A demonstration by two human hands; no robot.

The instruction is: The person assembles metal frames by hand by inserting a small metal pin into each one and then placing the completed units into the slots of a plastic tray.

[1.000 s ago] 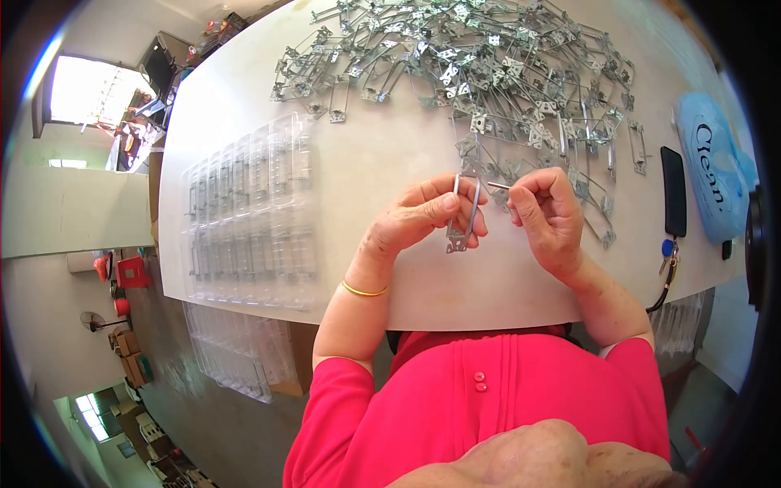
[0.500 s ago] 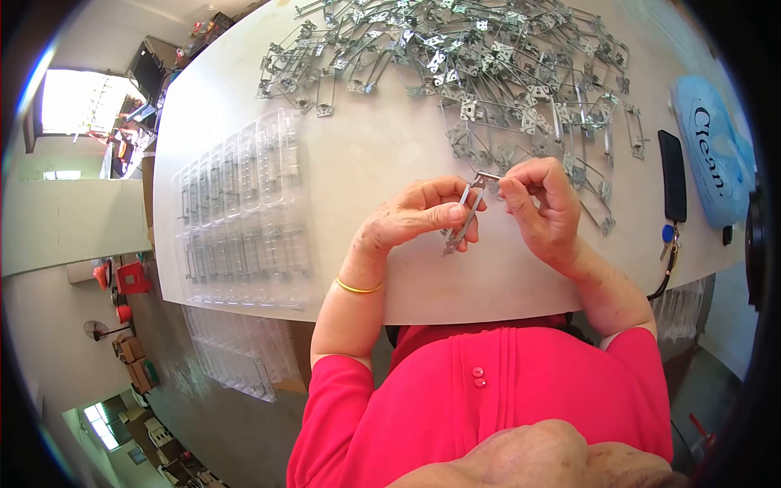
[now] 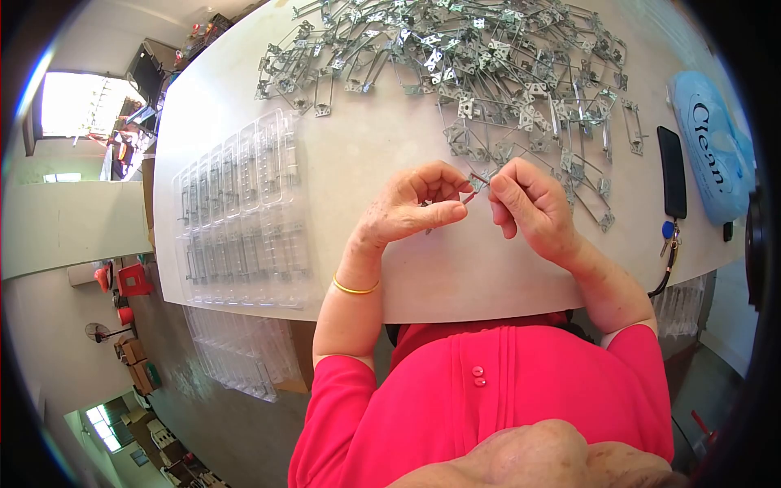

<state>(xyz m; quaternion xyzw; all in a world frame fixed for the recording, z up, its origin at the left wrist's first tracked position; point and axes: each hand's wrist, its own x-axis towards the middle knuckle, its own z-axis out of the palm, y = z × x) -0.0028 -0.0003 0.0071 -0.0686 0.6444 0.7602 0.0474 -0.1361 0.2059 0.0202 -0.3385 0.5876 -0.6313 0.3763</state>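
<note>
My left hand (image 3: 411, 207) and my right hand (image 3: 525, 207) meet just above the white table (image 3: 366, 163), near its front edge. Both pinch one thin metal bracket (image 3: 470, 189) between their fingertips; most of it is hidden inside my left hand. A big heap of the same metal brackets (image 3: 472, 57) is spread across the far part of the table, its nearest pieces right behind my right hand.
Clear plastic blister trays (image 3: 244, 215) lie at the table's left, with more stacked below the edge (image 3: 236, 354). At the right are a black phone (image 3: 672, 180), keys (image 3: 669, 244) and a blue "Clean" wipes pack (image 3: 712, 154).
The bracket, upright and visible in my left hand before, has turned and is mostly hidden in my fingers. Both hands drew slightly closer together.
</note>
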